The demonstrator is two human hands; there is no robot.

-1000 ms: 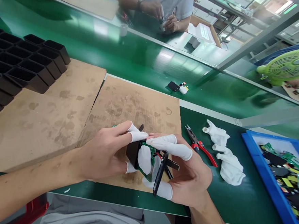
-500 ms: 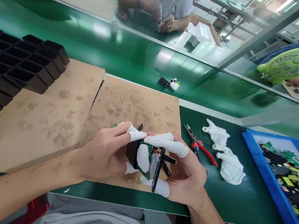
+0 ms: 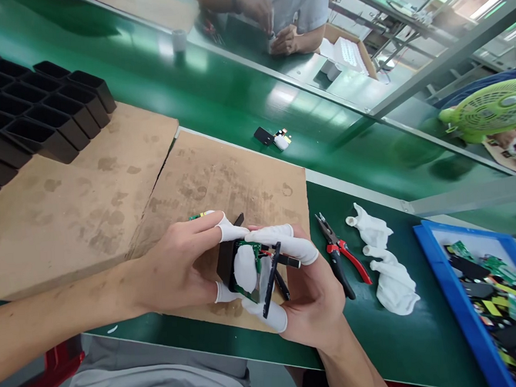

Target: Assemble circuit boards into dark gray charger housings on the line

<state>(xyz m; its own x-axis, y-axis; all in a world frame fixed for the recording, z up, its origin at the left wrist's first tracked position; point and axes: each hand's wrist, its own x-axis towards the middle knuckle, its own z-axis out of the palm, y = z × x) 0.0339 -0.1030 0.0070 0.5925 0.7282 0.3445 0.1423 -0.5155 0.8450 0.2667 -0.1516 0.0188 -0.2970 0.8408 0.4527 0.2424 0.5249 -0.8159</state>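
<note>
Over the cardboard, my left hand [image 3: 177, 261] is closed on a black plastic case [image 3: 226, 263], white finger cots on its fingertips. A green circuit board [image 3: 256, 249] bearing a white lump [image 3: 245, 269] sits at the case's open end, seemingly partly inside it. My right hand [image 3: 320, 292], also in finger cots, grips around the board and a tilted black end plate [image 3: 271, 284]. Red and black wires [image 3: 266, 252] run between board and plate. A dark pen-like tool [image 3: 282, 286] lies behind the plate, partly hidden. Part of another green board [image 3: 195, 217] shows beyond my left fingers.
Black empty cases [image 3: 49, 116] stand in rows at left on cardboard [image 3: 85, 188]. Red-handled pliers [image 3: 339, 252] and white gloves [image 3: 395, 287] lie at right, beside a blue bin [image 3: 453, 303] of parts. Small parts [image 3: 276, 139] lie ahead. Across the bench a person works; a green fan [image 3: 491, 109] stands right.
My right hand has shifted slightly left toward the case, and the end plate stands a little more upright. The whole view has moved slightly. Both hands keep their hold.
</note>
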